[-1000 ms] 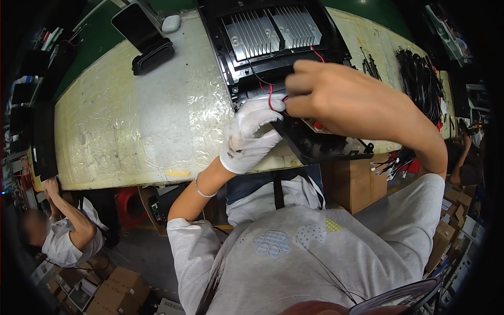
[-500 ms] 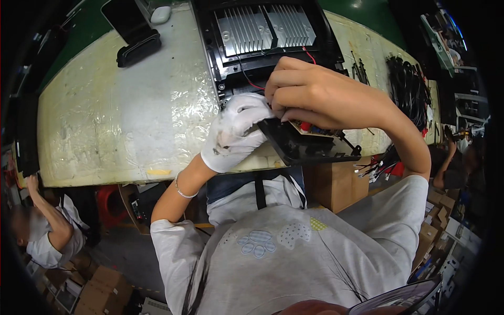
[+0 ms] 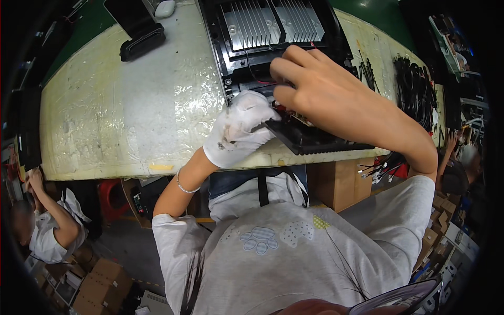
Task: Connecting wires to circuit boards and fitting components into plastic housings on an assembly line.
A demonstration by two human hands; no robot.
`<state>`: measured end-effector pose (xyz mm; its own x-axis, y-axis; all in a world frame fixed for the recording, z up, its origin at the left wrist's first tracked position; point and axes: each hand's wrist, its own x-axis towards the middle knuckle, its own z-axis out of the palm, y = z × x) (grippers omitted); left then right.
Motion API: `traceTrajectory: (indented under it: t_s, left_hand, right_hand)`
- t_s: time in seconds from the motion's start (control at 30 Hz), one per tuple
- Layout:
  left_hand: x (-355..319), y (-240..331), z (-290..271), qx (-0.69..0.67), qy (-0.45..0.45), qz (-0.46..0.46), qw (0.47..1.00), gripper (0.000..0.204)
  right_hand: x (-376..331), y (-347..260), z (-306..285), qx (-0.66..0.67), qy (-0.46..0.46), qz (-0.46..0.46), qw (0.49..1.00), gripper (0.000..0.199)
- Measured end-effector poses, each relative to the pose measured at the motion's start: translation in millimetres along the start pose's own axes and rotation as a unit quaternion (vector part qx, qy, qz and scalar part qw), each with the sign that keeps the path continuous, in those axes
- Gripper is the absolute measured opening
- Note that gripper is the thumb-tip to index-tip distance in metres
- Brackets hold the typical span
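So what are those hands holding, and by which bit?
The gloved left hand seems to hold the black panel by its left corner. The right hand is by the red wire, but whether its grip holds anything can't be told.

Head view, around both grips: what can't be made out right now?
All in the head view:
- Whether the right grip pinches the red wire: its own fingers hide the contact.
- Most of the circuit board: covered by the right grip.
- Left grip's fingertips: hidden by its glove.
- Black housing's far end: cut off by the top edge.
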<state>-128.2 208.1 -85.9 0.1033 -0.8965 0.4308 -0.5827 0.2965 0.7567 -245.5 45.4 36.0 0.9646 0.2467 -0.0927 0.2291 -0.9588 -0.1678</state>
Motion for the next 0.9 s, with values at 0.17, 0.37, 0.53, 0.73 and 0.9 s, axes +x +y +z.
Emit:
traceTrajectory:
  t_s: [0.17, 0.37, 0.53, 0.73, 0.9]
  left_hand:
    - [-4.5, -4.8, 14.4, -0.039, 0.085, 0.008, 0.996, 0.033]
    - [-3.5, -9.8, 9.4, 0.012, 0.105, 0.172, 0.979, 0.044]
    - [-2.7, 17.6, -5.9, 0.174, 0.115, 0.246, 0.947, 0.041]
    - [52.9, 45.5, -84.0, 0.247, 0.244, -0.001, 0.938, 0.043]
    - [69.5, 16.2, -96.8, 0.149, 0.195, -0.159, 0.956, 0.095]
  right_hand:
    - [-9.5, -1.2, 10.6, 0.006, 0.24, 0.111, 0.964, 0.025]
    - [-102.7, -17.2, 8.2, 0.1, 0.266, 0.095, 0.954, 0.038]
    - [-134.3, -35.7, 18.0, -0.051, 0.146, 0.128, 0.98, 0.04]
    - [-61.6, 36.5, -58.6, -0.027, 0.324, 0.062, 0.944, 0.026]
    - [42.1, 127.8, -13.8, -0.118, 0.31, 0.17, 0.928, 0.046]
